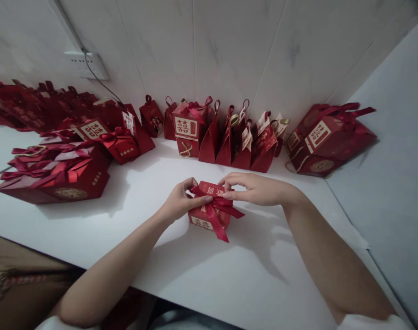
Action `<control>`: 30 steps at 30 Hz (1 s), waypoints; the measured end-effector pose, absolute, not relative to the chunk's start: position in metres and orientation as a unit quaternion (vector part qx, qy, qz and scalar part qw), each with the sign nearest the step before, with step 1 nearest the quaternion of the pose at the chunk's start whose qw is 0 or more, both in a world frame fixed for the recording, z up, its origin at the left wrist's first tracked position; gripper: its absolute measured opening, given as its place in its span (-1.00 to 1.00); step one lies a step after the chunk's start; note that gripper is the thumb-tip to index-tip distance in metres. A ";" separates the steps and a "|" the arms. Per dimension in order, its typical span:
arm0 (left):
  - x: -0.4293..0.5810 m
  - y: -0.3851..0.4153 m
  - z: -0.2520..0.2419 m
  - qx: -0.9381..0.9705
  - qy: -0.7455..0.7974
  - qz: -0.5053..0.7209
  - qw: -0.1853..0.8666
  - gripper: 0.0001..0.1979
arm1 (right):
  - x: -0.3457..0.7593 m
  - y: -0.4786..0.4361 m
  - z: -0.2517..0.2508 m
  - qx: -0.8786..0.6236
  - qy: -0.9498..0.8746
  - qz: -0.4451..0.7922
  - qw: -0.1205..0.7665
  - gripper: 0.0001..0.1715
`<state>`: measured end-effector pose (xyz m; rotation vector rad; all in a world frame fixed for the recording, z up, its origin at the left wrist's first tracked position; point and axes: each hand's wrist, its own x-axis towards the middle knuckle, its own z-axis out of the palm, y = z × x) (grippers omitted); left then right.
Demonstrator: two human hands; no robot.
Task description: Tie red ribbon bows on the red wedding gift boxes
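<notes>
A small red gift box (211, 187) with gold characters and a cream label stands on the white table. Dark red ribbon (217, 225) is tied over its top in a bow, its two tails hanging toward me and to the right. My left hand (181, 200) is closed on the ribbon's left loop, its thumb lying across the knot. From the right, my right hand (252, 189) pinches the ribbon near the knot between thumb and bent fingers. Part of the bow is hidden under the fingers.
Along the tiled wall stand several red triangular boxes (223, 149) and a ribboned box (187, 130). More red boxes (71, 176) crowd the left, and a larger pair (327, 142) sits right, against a pale panel (394, 151). A cable runs from the wall socket (87, 65).
</notes>
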<state>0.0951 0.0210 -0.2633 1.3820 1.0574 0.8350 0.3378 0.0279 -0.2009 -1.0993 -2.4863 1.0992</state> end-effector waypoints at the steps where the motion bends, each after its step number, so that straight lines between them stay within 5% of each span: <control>1: 0.095 0.021 -0.264 0.602 0.450 0.366 0.548 -0.54 | 0.338 0.028 -0.201 -0.364 -0.845 0.379 0.099 -0.64; 9: 0.091 0.023 -0.263 0.696 0.391 0.344 0.495 -0.84 | 0.341 0.036 -0.209 -0.320 -0.839 0.431 0.090 -0.72; 19: 0.091 0.025 -0.260 0.718 0.344 0.302 0.524 -0.85 | 0.324 0.040 -0.223 -0.277 -0.808 0.465 0.234 -0.71; 30: 0.093 0.024 -0.263 0.709 0.340 0.301 0.540 -0.83 | 0.322 0.045 -0.232 -0.296 -0.793 0.491 0.207 -0.68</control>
